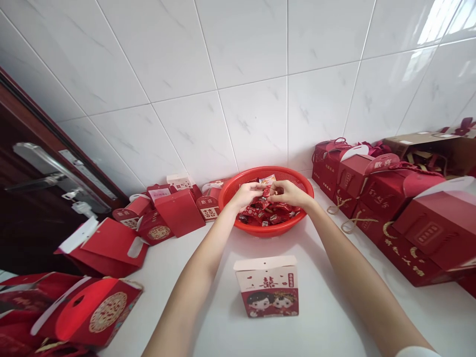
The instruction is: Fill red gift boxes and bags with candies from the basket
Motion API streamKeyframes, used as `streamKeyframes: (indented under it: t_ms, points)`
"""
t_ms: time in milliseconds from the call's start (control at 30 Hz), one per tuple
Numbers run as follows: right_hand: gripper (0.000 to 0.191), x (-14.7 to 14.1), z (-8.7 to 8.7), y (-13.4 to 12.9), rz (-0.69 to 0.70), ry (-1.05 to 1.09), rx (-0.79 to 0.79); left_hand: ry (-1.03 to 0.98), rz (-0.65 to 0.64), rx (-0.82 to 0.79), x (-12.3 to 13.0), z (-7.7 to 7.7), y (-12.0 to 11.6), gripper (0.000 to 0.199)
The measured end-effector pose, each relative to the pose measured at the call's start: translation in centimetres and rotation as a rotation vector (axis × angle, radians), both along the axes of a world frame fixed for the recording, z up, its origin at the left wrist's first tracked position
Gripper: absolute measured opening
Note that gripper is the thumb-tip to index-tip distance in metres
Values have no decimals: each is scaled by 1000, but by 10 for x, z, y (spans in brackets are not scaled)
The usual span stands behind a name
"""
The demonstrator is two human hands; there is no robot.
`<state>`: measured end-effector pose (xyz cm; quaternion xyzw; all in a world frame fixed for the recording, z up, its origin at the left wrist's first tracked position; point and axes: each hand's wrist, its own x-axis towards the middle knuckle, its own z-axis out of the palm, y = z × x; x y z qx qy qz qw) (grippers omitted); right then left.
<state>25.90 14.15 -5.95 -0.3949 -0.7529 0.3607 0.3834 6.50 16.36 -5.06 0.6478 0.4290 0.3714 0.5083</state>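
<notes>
"Red, shiny wrapped packets (pixel 257 214): gripped?"

"Can't tell; left hand (pixel 248 194) and right hand (pixel 285 192) have fingers bent narrow at them."

"Step?"

"Likely picking, inside the round red plastic basket (pixel 266 231). Lifting 1 calls for a firm pinch."

"Nearer?"

"1 red-and-white cardboard box (pixel 268 285) stands on the white worktop (pixel 323 307)."

A glossy wall of large white tiles (pixel 256 49), marbled with faint grey streaks, spans from ten o'clock through twelve to two, its pale grout lines crossing in a wide grid. At two o'clock, bright daylight gleams in barred patches (pixel 439 20) on the tiles. At nine o'clock stands a dark reddish-brown door (pixel 26 223) with a silver lever handle (pixel 40 181) and hanging keys (pixel 82 208). A smooth white tabletop (pixel 316 297) extends toward six o'clock.
</notes>
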Motion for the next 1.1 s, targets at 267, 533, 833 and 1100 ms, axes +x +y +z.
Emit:
streamKeyframes:
  t_ms: [267,533,833,1100]
  points:
    - [29,-1,-7,7,-38,171,-27,-74,44,-43,-1,2,0,21]
    - [22,-3,-2,0,-111,212,-119,-87,52,-38,-1,2,-1,21]
    - [33,0,11,-11,-108,393,-276,-134,87,154,2,2,0,21]
    - [41,2,7,-8,-15,457,-324,-112,34,193,4,5,-4,27]
